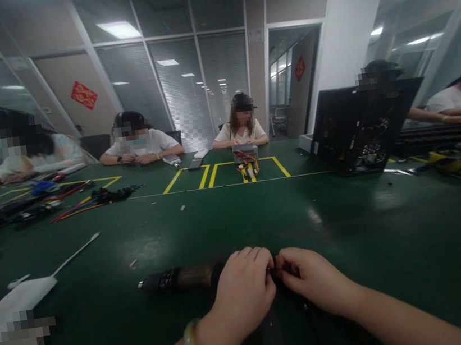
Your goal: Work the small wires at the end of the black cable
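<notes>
An electric screwdriver [193, 278], dark with a brownish middle and a metal tip pointing left, lies lengthwise just above the green table. My left hand [245, 283] wraps around its rear part, with a pale bangle on the wrist. At the tail end my right hand [307, 275] pinches a thin dark piece that looks like the end of a cord [306, 308]. Both hands' fingertips almost meet there. The exact joint between screwdriver and cord is hidden by my fingers.
A white device with a cable [75, 253] lies at the left. Farther back are loose wires [110, 195], a power supply [245, 152] with coloured leads and a black computer case [360, 127]. Several people sit across the green table [219, 219], which has yellow tape markings.
</notes>
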The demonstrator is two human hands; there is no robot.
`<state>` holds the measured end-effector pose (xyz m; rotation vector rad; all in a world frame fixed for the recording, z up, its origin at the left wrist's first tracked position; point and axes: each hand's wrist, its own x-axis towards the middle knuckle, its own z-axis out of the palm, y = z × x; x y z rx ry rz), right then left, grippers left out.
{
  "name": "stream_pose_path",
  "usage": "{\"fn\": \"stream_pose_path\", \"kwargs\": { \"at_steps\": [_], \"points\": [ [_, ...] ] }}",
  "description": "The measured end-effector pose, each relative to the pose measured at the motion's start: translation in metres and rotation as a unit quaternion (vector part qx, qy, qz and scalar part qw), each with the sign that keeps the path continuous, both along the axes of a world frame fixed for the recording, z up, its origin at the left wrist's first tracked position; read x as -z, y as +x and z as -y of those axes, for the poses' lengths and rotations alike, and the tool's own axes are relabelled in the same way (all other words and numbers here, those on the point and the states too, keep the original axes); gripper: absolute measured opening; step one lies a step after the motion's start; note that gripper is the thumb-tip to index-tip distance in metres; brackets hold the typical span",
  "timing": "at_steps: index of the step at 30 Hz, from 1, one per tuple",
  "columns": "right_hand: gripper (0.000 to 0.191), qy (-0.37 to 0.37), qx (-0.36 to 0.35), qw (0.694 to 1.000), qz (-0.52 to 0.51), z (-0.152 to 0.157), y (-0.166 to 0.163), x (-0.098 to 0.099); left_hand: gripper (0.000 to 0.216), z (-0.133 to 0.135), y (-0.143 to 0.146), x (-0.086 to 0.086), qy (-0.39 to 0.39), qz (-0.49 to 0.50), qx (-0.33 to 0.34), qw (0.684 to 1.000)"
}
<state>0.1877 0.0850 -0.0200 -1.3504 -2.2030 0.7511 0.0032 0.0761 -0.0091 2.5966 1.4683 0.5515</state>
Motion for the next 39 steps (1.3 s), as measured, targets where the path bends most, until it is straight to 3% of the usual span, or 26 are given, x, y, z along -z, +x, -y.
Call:
{"fn": "stream_pose_path", "kwargs": {
  "at_steps": [20, 39],
  "points": [
    [0.004, 0.046, -0.03, 0.998, -0.04, -0.006, 0.007, 0.012, 0.012, 0.005, -0.004, -0.006, 0.043, -0.034, 0.044, 0.998],
    [0.014, 0.013, -0.008, 0.997, -0.08, -0.002, 0.008, 0.013, 0.019, 0.018, -0.02, -0.014, 0.077, -0.032, 0.053, 0.995]
  ]
}}
